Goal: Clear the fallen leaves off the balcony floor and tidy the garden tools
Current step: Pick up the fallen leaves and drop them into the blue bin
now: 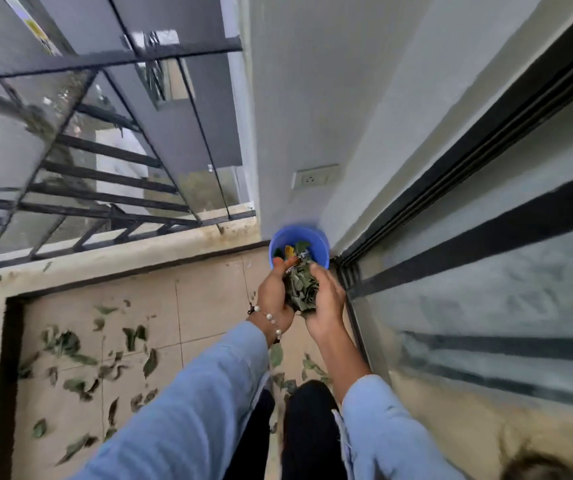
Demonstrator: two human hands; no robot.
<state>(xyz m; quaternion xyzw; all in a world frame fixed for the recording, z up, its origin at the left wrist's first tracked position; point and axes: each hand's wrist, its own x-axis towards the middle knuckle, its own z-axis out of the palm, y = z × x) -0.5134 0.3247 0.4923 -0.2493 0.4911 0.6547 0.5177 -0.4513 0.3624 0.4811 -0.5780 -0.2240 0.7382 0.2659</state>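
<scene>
A bunch of green fallen leaves is cupped between my two hands. My left hand curls round its left side, and my right hand curls round its right side. Both hands hover just in front of a blue bucket that stands in the balcony's far corner. Some leaves and a yellow scrap lie inside the bucket. Several more loose leaves are scattered over the beige tiled floor to the left and below my arms.
A black metal railing on a low concrete ledge borders the left side. A sliding glass door with black frame runs along the right. A wall socket sits on the end wall above the bucket. My dark trouser legs are below.
</scene>
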